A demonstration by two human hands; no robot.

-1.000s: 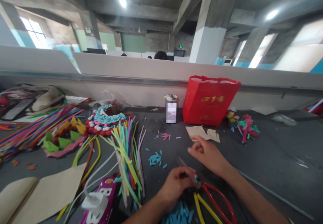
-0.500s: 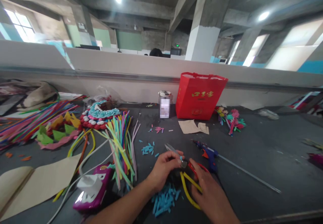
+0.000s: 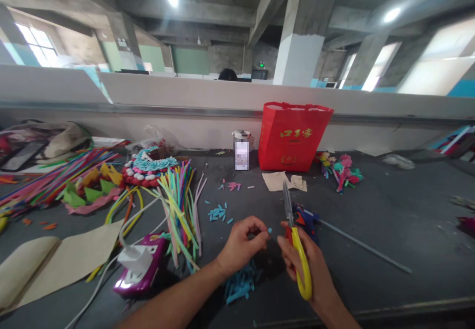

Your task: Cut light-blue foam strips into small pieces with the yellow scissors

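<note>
1. Head view, clock centred on the frame: at eight o'clock lies an open notebook [image 3: 70,264]; at nine, multicoloured pipe cleaners [image 3: 55,183] and a felt-like crown [image 3: 91,195].
2. Between seven and eight, a purple power strip [image 3: 146,269] has a white plug [image 3: 135,258] in it; a pastel pipe-cleaner bunch [image 3: 181,215] fans out beyond it, at eight.
3. Toward seven, cut blue pieces [image 3: 217,212] lie scattered on the dark tabletop [image 3: 389,210].
4. At six, the left hand [image 3: 247,245] has thumb and forefinger nearly together, pinching a small blue snippet [image 3: 269,230]. More blue lengths [image 3: 241,284] are heaped just below the wrist.
5. Between four and five, the right hand [image 3: 309,264] is curled round the red and yellow handles of the scissors [image 3: 288,205], blades nearly together, tips toward twelve.
6. Behind that hand, toward four, a blue glue gun [image 3: 310,217] lies partly hidden, a long clear glue stick [image 3: 365,246] extending toward four.
7. At three stand a red gift bag [image 3: 295,138] and, farther out, a craft-flower bunch [image 3: 345,173].
</note>
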